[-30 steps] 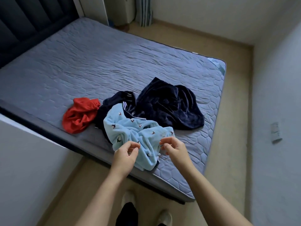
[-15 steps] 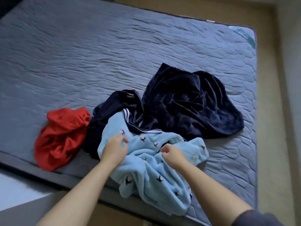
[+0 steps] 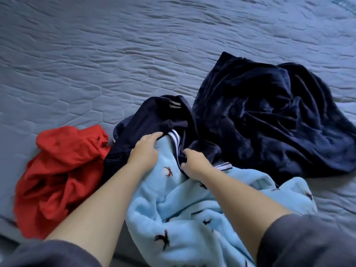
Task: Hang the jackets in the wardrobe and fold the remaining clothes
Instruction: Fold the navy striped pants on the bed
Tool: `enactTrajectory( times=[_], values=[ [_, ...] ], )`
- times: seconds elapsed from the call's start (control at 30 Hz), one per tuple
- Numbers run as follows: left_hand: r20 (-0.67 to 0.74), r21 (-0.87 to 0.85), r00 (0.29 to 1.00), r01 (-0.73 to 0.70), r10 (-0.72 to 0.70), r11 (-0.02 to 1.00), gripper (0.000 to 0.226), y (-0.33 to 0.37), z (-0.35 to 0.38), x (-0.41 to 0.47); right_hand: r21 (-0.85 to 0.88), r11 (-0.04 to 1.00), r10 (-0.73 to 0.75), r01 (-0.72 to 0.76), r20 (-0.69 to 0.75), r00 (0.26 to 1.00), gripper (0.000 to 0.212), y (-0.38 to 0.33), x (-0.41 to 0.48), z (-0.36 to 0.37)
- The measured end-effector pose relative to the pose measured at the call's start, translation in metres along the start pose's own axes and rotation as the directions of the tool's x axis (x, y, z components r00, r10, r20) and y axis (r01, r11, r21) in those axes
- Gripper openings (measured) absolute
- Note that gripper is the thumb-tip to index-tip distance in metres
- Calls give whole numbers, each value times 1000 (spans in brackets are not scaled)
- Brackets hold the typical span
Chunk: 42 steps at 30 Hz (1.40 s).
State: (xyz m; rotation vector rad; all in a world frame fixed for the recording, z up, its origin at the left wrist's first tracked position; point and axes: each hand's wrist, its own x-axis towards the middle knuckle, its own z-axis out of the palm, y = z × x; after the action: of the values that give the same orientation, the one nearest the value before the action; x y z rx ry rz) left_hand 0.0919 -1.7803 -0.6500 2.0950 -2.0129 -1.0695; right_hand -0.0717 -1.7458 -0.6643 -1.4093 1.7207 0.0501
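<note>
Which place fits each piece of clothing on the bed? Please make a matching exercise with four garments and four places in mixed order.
Garments:
1. red garment
2. light blue fleece garment
3. navy striped garment
4. dark blue velvet garment

Places:
A. farthest right
B. nearest the camera, with a small dark print
C. farthest left
D. in the middle, between the red one and the velvet one

Pairs: 1-C, 2-B, 3-D, 4-A

The grey quilted mattress in front of me carries a crumpled red cloth garment on my left. A navy white-striped jacket touches it. A dark blue velvet garment lies to the right, and a pale blue printed fleece lies nearest.
</note>
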Motion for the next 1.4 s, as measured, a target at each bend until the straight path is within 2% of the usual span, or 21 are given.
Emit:
enactTrajectory(
  times=[0.07, 0.13, 0.2, 0.27, 0.33, 0.47, 0.53, 0.6, 0.7, 0.8, 0.9, 0.93, 1.0, 1.07, 1.13, 1.2, 1.23, 1.33, 1.4],
  values=[
    [-49, 49, 999, 2, 0, 999, 63, -1, 7, -6, 55, 998, 8, -4, -74, 997, 14, 3, -4, 5],
    [-84, 93, 996, 26, -18, 995, 60, 6, 7, -16, 243, 970, 73, -28, -177, 982, 13, 5, -15, -14],
    [-59, 79, 996, 67, -63, 995, 57, 20, -1, -29, 418, 909, 130, -9, -262, 956, 19, 3, -27, -51],
    [-13, 34, 996, 85, -84, 996, 56, 41, -17, -43, 440, 896, 95, 66, -334, 938, 27, -6, -46, -101],
    [-21, -21, 999, 34, -34, 999, 61, 70, -35, -58, 458, 874, 31, 162, -385, 922, 27, -21, -72, -155],
    [-91, -179, 994, -81, 65, 981, 79, 151, -79, -86, 601, 727, -41, 330, -443, 896, 14, -56, -151, -254],
    [-104, -192, 989, -128, 109, 973, 70, 193, -98, -103, 633, 686, -49, 358, -451, 891, 12, -70, -198, -296],
    [-124, -187, 981, -169, 148, 968, 46, 232, -112, -126, 639, 666, -74, 384, -456, 887, 15, -82, -248, -333],
    [-213, -249, 975, -117, 64, 961, 6, 278, -124, -169, 627, 649, -124, 431, -471, 873, 23, -90, -325, -378],
    [-252, -267, 967, -92, 22, 959, 6, 308, -128, -212, 639, 574, -183, 513, -510, 840, 40, -89, -396, -415],
    [-329, -371, 937, -240, 115, 897, 14, 342, -139, -249, 602, 527, -247, 600, -567, 786, 41, -77, -457, -449],
    [-377, -395, 917, -284, 128, 874, 19, 355, -147, -261, 572, 544, -258, 614, -582, 771, 39, -68, -474, -460],
    [-498, -413, 855, -383, 147, 826, 18, 384, -171, -285, 456, 670, -253, 586, -602, 758, 34, -45, -503, -477],
    [-586, -399, 791, -471, 176, 787, 12, 417, -202, -312, 260, 849, -235, 460, -595, 768, 27, -14, -525, -488],
    [-645, -372, 736, -536, 204, 758, 10, 451, -236, -340, 41, 960, -210, 276, -546, 811, 21, 14, -540, -489],
    [-664, -362, 706, -591, 246, 721, 8, 487, -266, -368, -43, 985, -164, 165, -500, 850, 23, 34, -553, -481],
    [-660, -356, 700, -611, 273, 707, 6, 505, -278, -382, -12, 984, -164, 179, -468, 869, 33, 39, -560, -475],
    [-591, -423, 722, -658, 361, 623, 10, 559, -299, -424, 118, 899, -357, 423, -363, 861, 60, 39, -579, -455],
    [-515, -532, 755, -653, 405, 539, 18, 588, -305, -448, 208, 827, -427, 523, -374, 823, 55, 26, -588, -444]
  ],
)
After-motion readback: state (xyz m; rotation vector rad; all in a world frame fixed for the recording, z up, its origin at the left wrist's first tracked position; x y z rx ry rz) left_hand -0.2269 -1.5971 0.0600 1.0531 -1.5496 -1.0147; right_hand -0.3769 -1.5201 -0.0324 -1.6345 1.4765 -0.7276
